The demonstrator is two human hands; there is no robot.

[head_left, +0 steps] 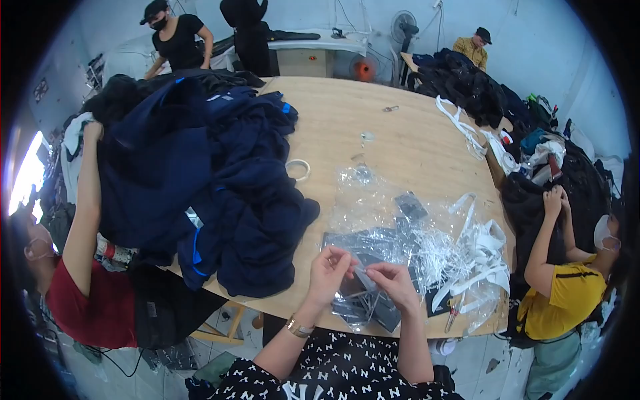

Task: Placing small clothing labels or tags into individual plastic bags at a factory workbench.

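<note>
My left hand (331, 272) and my right hand (395, 283) meet over the near edge of the table, both with fingers pinched. Between them is a small, thin, translucent piece (361, 263), too small to make out exactly. Beneath my hands, dark flat cards (383, 312) lie in and around clear plastic bags (360, 183). A tangle of thin white strings (437, 257) sits to the right of my right hand, beside crumpled white fabric tape (485, 257). Small thread snips (453, 316) rest near the table's front edge.
A large heap of navy garments (200, 167) covers the table's left side, with a roll of tape (298, 170) beside it. A person in a red shirt (80, 303) handles the heap. At right, a person in yellow (560, 300) works on black cloth (533, 200). Others stand farther back.
</note>
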